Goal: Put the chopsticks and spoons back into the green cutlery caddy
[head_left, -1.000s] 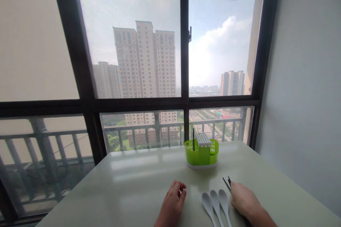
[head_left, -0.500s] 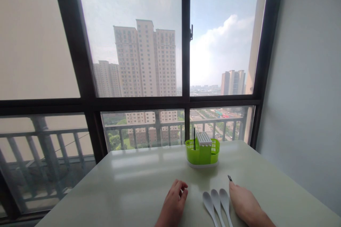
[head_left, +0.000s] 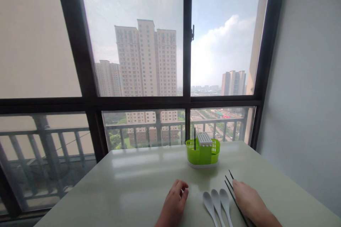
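My left hand (head_left: 174,200) rests on the pale table (head_left: 133,184) with its fingers loosely curled and nothing in it. Three white spoons (head_left: 217,202) lie side by side between my hands. My right hand (head_left: 249,200) lies flat on the table to the right of the spoons, touching several black chopsticks (head_left: 231,188) that stick out from under its fingers toward the window. A green cutlery holder (head_left: 203,151) with a white insert stands farther back, with one black chopstick (head_left: 194,139) upright in its left side.
The table stands against a large dark-framed window (head_left: 186,60) with a balcony railing and tower blocks outside. A grey wall (head_left: 306,78) runs along the table's right side.
My right hand has shifted slightly right and back, uncovering more of the black chopsticks. My left hand has stayed in place.
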The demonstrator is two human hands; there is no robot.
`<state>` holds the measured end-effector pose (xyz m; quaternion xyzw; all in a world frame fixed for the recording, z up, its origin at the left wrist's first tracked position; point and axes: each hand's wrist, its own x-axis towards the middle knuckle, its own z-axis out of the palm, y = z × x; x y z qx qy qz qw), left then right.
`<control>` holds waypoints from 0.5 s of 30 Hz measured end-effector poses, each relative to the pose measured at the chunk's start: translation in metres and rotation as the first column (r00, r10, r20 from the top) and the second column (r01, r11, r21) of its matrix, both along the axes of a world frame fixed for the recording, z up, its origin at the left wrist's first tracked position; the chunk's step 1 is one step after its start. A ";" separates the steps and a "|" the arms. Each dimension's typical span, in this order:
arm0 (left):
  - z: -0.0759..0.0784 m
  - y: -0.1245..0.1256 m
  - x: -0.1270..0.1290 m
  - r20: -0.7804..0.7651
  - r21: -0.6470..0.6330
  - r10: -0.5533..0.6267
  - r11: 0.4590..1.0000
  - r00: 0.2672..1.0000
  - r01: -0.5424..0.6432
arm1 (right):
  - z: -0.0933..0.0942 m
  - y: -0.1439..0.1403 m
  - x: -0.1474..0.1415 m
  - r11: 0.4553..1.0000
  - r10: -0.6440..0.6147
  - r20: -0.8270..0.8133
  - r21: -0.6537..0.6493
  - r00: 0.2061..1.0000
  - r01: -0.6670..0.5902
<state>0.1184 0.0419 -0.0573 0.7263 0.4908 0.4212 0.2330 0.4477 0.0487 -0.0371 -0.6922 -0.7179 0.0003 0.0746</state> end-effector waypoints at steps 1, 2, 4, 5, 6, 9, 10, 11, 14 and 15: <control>0.000 0.000 0.000 0.000 -0.001 -0.001 1.000 1.000 0.001 | 0.008 0.000 0.000 1.000 -0.010 -0.011 0.020 1.000 0.010; 0.001 0.000 0.001 0.002 -0.002 -0.005 1.000 1.000 0.005 | 0.018 -0.001 -0.002 0.999 -0.023 -0.026 0.044 0.999 0.024; 0.003 -0.001 0.002 0.010 -0.003 -0.017 1.000 1.000 0.017 | 0.044 -0.004 -0.012 0.994 -0.028 -0.086 0.106 0.996 0.037; 0.005 -0.002 0.002 0.016 -0.002 -0.028 1.000 0.999 0.028 | 0.057 -0.006 -0.019 0.989 -0.009 -0.130 0.143 0.991 0.028; 0.007 -0.003 0.003 0.025 0.000 -0.044 0.999 0.999 0.044 | 0.070 -0.008 -0.028 0.983 0.035 -0.183 0.185 0.982 0.000; 0.014 -0.008 0.003 0.053 0.017 -0.120 0.993 0.991 0.119 | 0.096 -0.014 -0.064 0.940 0.237 -0.353 0.320 0.905 -0.122; 0.017 -0.010 0.003 0.059 0.027 -0.151 0.988 0.987 0.149 | 0.100 -0.016 -0.077 0.922 0.299 -0.400 0.356 0.867 -0.153; 0.020 -0.013 0.002 0.062 0.040 -0.179 0.983 0.982 0.177 | 0.100 -0.017 -0.091 0.905 0.351 -0.439 0.386 0.827 -0.179; 0.026 -0.018 0.001 0.057 0.072 -0.221 0.974 0.974 0.217 | 0.086 -0.019 -0.127 0.866 0.442 -0.512 0.458 0.736 -0.202; 0.027 -0.019 0.001 0.053 0.078 -0.222 0.973 0.974 0.218 | 0.079 -0.019 -0.137 0.856 0.460 -0.528 0.477 0.714 -0.199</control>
